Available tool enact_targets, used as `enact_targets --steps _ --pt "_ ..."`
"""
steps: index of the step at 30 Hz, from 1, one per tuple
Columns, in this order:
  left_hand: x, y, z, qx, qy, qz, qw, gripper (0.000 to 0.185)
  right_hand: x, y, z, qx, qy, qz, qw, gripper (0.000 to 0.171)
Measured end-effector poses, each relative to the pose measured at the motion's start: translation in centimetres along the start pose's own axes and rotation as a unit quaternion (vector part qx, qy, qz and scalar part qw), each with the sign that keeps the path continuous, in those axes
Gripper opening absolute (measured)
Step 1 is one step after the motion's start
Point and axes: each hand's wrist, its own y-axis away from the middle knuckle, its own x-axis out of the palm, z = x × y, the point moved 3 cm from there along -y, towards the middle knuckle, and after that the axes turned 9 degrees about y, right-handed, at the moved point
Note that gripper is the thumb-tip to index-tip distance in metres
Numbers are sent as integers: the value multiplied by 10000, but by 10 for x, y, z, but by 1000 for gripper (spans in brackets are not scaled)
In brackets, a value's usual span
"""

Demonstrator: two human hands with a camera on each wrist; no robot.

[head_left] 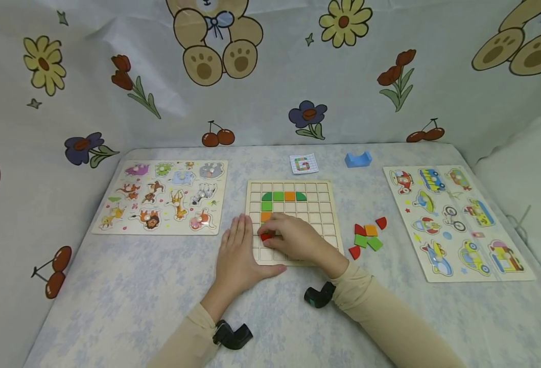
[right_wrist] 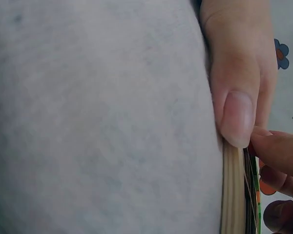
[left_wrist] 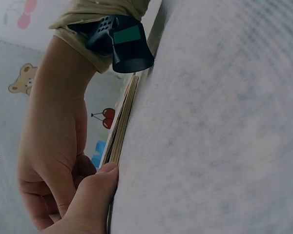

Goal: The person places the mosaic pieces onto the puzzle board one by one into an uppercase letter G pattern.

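Observation:
A wooden grid board (head_left: 316,220) lies on the table, with green and orange tiles along an upper row and down a left column. My left hand (head_left: 238,250) rests at the board's left edge, fingers straight; its thumb (left_wrist: 95,195) touches the front edge. Over the lower left cells, my right hand (head_left: 295,237) pinches a red piece (head_left: 265,236) between thumb and fingers, low against the board. The fingers partly cover the piece, so its full outline is hidden. An orange tile (head_left: 266,216) shows just above those fingers.
Several loose red, green and orange pieces (head_left: 360,240) lie right of the board. Behind it are a pattern card (head_left: 304,163) and a blue holder (head_left: 358,159). An animal puzzle (head_left: 160,197) lies at left, a vehicle puzzle (head_left: 459,225) at right.

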Motion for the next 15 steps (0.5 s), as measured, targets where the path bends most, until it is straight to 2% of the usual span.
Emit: enact_targets --steps 15 --pt "0 0 0 2 22 -49 10000 141 2 6 -1 166 -22 -108 9998 30"
